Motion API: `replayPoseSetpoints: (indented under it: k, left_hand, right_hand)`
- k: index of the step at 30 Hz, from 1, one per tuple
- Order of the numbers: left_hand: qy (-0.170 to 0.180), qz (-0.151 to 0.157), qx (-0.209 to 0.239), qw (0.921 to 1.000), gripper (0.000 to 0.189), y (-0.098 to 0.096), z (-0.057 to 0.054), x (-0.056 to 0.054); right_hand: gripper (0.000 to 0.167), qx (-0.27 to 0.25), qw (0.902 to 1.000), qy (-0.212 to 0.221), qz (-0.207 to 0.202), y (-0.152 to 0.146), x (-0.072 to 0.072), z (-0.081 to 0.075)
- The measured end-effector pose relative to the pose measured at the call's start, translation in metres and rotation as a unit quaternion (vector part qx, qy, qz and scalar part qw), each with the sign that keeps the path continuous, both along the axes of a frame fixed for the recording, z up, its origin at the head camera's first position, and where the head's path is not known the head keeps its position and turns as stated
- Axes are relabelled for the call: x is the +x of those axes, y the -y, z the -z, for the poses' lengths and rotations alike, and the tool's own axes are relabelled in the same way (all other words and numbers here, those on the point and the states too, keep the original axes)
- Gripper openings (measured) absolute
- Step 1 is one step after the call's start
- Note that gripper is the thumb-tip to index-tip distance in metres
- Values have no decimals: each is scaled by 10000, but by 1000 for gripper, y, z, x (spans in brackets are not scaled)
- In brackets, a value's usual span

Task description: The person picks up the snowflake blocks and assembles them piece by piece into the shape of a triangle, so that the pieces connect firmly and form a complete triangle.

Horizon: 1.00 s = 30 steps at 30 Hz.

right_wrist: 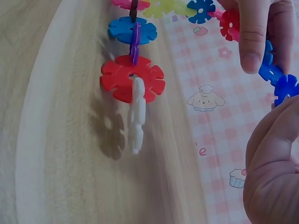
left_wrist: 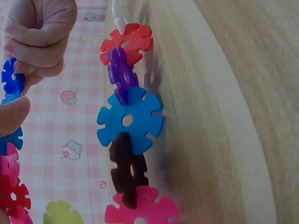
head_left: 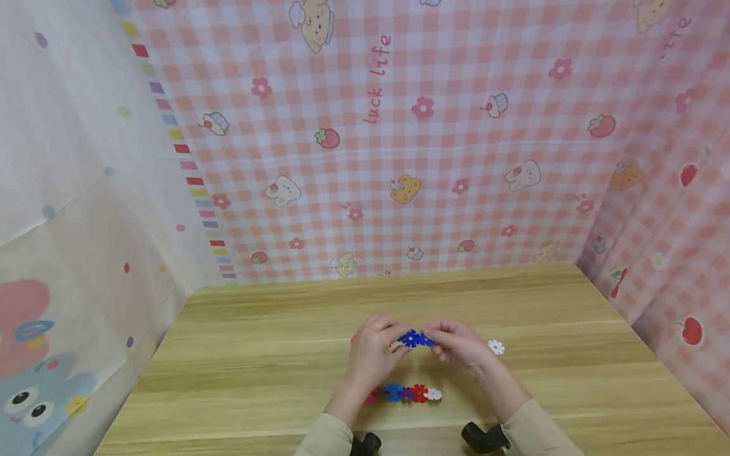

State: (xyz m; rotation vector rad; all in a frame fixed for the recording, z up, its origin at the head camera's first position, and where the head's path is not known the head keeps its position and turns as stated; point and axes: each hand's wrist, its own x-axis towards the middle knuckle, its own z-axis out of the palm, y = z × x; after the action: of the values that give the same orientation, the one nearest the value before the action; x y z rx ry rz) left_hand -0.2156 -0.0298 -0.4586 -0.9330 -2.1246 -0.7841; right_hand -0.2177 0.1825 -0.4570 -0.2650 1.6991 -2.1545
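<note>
My left hand (head_left: 373, 351) grips a chain of notched plastic snowflake discs by a blue snowflake disc (head_left: 410, 339). Opposite it, the right hand (head_left: 459, 348) pinches a darker blue snowflake disc (right_wrist: 286, 87) at the chain's right end, thumb against fingers. The two blue discs meet edge to edge between the hands. Pink and red discs (left_wrist: 14, 196) continue the held chain past the left thumb (left_wrist: 13, 114). Nearer my body, a second chain lies on the table, with a white disc (right_wrist: 137, 116), red disc (right_wrist: 133, 79), purple disc (left_wrist: 123, 74), blue disc (left_wrist: 145, 114), black disc (left_wrist: 128, 163) and pink disc (left_wrist: 142, 207).
A loose white snowflake disc (head_left: 496, 347) lies right of the right hand on the wooden table (head_left: 256, 380). Yellow-green discs (right_wrist: 161, 8) show beyond the near chain. Printed cloth (head_left: 388, 158) hangs behind the table and along both sides. Black mounts (head_left: 483, 437) sit by the wrists.
</note>
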Motion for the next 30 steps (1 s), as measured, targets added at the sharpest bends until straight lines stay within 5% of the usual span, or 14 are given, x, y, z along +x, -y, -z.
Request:
replayPoseSetpoints:
  k: [9,18,23,30]
  left_hand:
    - [-111,-49,-363,9993,31,-1,1,2]
    - [381,-165,-363,9985,31,-2,-5,3]
    - [704,-32,-361,9969,29,-3,-11,3]
    - [725,294,-249,9966,22,-7,-13,2]
  right_hand:
    - [11,253,9996,109,102,3,2,2]
    - [12,255,9992,111,276,5,2,2]
    - [14,86,9997,98,195,5,1,4]
    - [14,-47,9998,81,148,5,1,6]
